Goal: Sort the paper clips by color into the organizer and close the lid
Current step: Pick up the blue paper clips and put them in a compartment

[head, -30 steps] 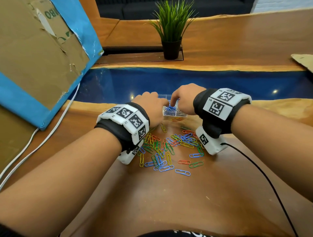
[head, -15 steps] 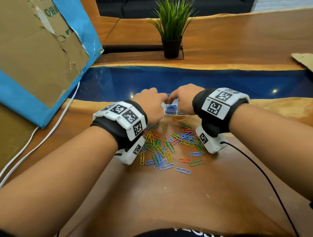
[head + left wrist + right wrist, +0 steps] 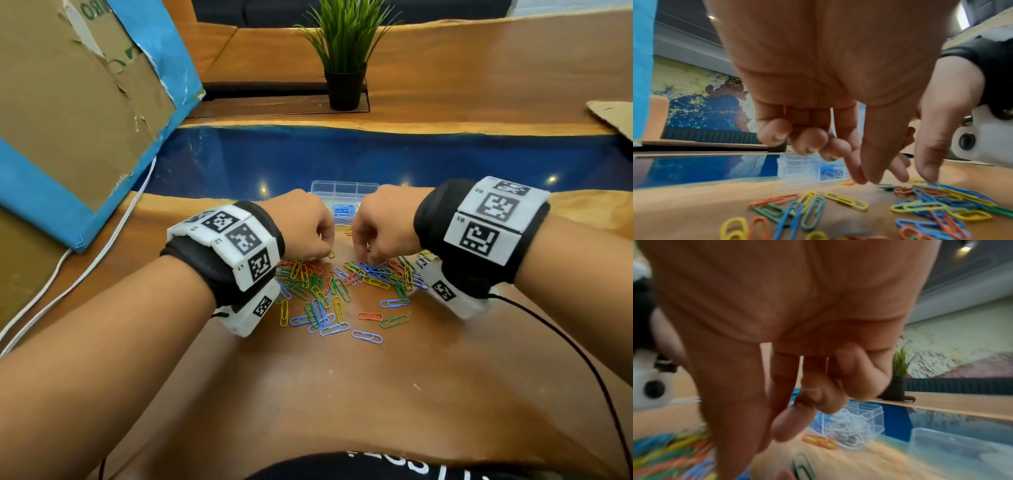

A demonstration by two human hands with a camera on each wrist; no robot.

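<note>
coloured paper clips scattered (wood table); both hands above.

left hand: knuckles up, fingers curled | right hand: fingertips pointing down

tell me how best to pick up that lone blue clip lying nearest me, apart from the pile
Take the blue clip by its two long sides, coming straight down from above. It lies flat on the table with bare wood all round it, so thumb and forefinger can probably pinch across its narrow width.
</note>
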